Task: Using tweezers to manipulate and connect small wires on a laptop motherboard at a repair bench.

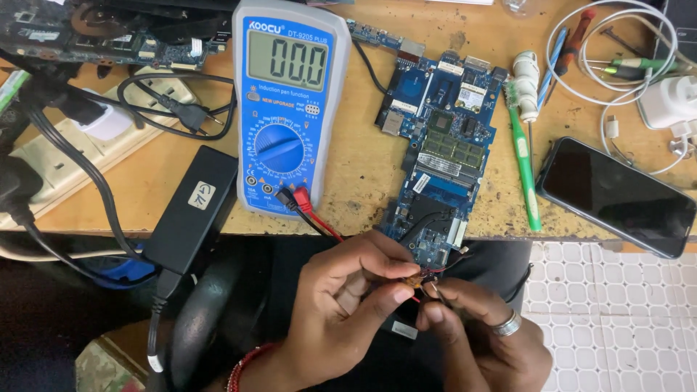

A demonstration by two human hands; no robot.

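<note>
A small orange part (414,278) with thin red and black wires (444,268) sits pinched between the fingertips of the left hand (341,305) and the right hand (479,334) — mostly hidden by them. The wires fan out just above the right hand's fingers. A blue circuit board (439,145) lies flat directly beyond both hands — its near end overhanging the table edge.

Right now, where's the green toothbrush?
Head view, right of centre: the green toothbrush lies on the wooden bench, between the blue circuit board and the black phone.
</note>
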